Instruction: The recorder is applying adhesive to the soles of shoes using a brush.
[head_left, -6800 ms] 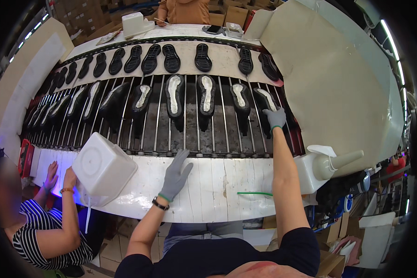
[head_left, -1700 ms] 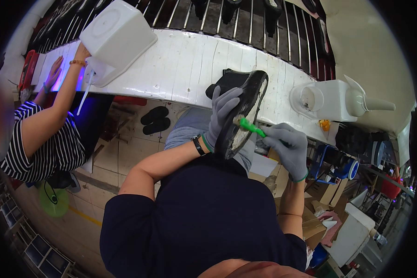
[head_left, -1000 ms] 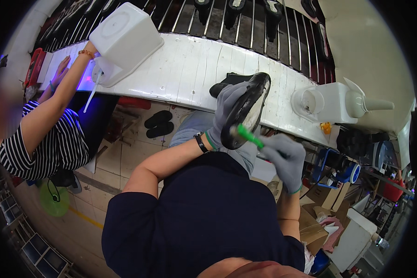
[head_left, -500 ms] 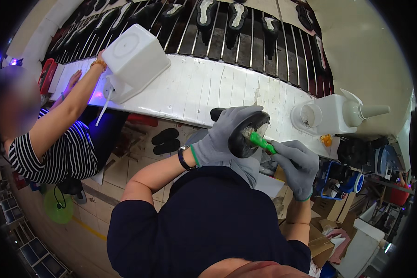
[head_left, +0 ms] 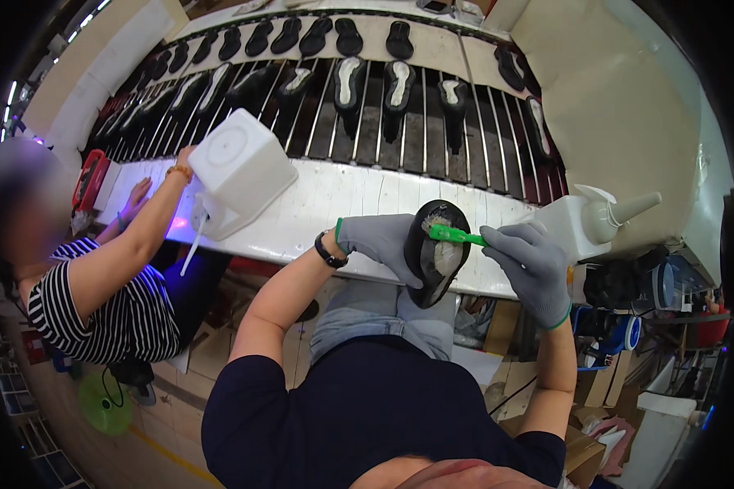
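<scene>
The barred rack [head_left: 420, 163] carries a row of shoes [head_left: 349, 85] with whitish bottoms. Nearer is the white table [head_left: 351, 191], bearing 2 white containers: the left jug [head_left: 245, 159] and the right jug [head_left: 575, 228], the contents of both hidden. At the table's near edge, a single black shoe [head_left: 444, 257], sole upturned, is gripped by the gloved left hand [head_left: 381, 244]. The gloved right hand [head_left: 532, 262] grasps a green brush [head_left: 461, 236], its head at the sole.

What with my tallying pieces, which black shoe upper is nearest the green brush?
The black shoe upper in the left hand, right by the green brush in the right hand; the other uppers sit among the metal rods.
</scene>
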`<state>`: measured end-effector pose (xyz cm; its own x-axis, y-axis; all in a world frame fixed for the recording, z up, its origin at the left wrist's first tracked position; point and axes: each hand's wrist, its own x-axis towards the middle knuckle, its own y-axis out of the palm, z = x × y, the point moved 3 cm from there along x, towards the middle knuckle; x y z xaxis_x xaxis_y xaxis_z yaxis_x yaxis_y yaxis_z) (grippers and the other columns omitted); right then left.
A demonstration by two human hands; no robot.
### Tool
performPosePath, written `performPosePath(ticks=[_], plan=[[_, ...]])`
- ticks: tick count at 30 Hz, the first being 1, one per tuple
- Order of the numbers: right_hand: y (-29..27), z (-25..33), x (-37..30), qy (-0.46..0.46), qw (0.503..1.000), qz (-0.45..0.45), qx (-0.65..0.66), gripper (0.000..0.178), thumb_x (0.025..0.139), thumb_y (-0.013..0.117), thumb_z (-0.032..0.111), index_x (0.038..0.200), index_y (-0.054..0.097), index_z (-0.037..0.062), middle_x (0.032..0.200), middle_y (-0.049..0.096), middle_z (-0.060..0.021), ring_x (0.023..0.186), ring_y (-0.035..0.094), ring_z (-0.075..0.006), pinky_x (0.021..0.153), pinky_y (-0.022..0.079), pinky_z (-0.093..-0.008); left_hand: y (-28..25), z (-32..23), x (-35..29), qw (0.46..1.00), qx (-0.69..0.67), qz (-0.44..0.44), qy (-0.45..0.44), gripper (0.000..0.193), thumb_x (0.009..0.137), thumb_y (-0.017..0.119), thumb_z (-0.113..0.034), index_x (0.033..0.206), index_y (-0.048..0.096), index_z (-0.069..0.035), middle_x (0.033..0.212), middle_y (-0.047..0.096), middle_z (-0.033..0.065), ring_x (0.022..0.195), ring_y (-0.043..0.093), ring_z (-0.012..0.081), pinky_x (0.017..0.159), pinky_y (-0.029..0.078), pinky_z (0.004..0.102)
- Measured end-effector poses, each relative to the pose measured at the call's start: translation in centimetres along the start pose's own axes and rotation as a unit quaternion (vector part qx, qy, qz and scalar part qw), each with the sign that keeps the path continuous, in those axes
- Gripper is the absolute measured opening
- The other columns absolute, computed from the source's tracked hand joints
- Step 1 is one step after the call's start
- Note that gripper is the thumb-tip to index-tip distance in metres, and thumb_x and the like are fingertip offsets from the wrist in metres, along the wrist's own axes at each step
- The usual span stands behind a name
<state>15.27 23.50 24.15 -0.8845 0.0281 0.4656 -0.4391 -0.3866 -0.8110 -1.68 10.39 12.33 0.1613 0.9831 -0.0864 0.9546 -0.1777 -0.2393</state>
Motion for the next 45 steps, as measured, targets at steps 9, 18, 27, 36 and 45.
performPosePath(ticks=[9,18,27,36,45], plan=[[-0.8,-1.9,2.0,-0.062,0.991,0.087,-0.084,0.016,0.079,0.073,0.017,0.095,0.073,0.0142,0.078,0.065,-0.0008,0.064,0.060,-0.0191,0.056,0.047,-0.0312,-3.6,2.7,3.6,0.979,-0.162,0.121,-0.013,0.061,0.067,0.086,-0.006,0.122,0.059,-0.001,0.111,0.067,0.0082,0.098,0.061,0.0139,0.086,0.053,0.0299],[-0.4,-2.9,2.5,0.071,0.995,0.060,-0.020,0.014,0.083,0.069,0.021,0.093,0.074,0.0121,0.077,0.063,-0.0065,0.069,0.062,-0.0247,0.061,0.048,-0.0354,-4.4,3.4,3.9,0.985,-0.154,0.080,0.006,0.063,0.068,0.085,-0.007,0.125,0.058,0.001,0.112,0.067,0.0086,0.099,0.061,0.0131,0.087,0.052,0.0304],[-1.7,-10.7,-9.4,0.347,0.936,-0.059,0.010,0.023,0.081,0.069,0.010,0.102,0.071,0.0018,0.088,0.069,-0.0130,0.081,0.067,-0.0234,0.074,0.051,-0.0328,-3.2,7.4,1.1,0.979,-0.169,-0.099,-0.055,0.060,0.073,0.081,-0.009,0.126,0.056,0.002,0.115,0.065,0.0093,0.102,0.061,0.0157,0.088,0.052,0.0296],[4.6,-14.5,-16.0,0.437,0.866,-0.020,-0.241,0.016,0.083,0.065,0.022,0.087,0.069,0.0077,0.082,0.066,-0.0147,0.080,0.064,-0.0350,0.072,0.050,-0.0455,2.9,12.8,-0.3,0.871,-0.407,-0.275,-0.015,0.061,0.092,0.060,-0.047,0.127,0.054,0.003,0.114,0.065,0.0101,0.100,0.063,0.0173,0.090,0.051,0.0306],[5.5,-17.1,-18.4,0.441,0.892,-0.084,0.054,0.023,0.088,0.060,0.020,0.100,0.072,0.0044,0.075,0.068,-0.0096,0.060,0.062,-0.0205,0.055,0.048,-0.0357,7.2,12.1,-0.5,0.705,-0.671,-0.230,-0.010,0.066,0.095,0.046,-0.057,0.140,0.046,-0.008,0.127,0.061,0.0127,0.103,0.065,0.0250,0.091,0.054,0.0381]])
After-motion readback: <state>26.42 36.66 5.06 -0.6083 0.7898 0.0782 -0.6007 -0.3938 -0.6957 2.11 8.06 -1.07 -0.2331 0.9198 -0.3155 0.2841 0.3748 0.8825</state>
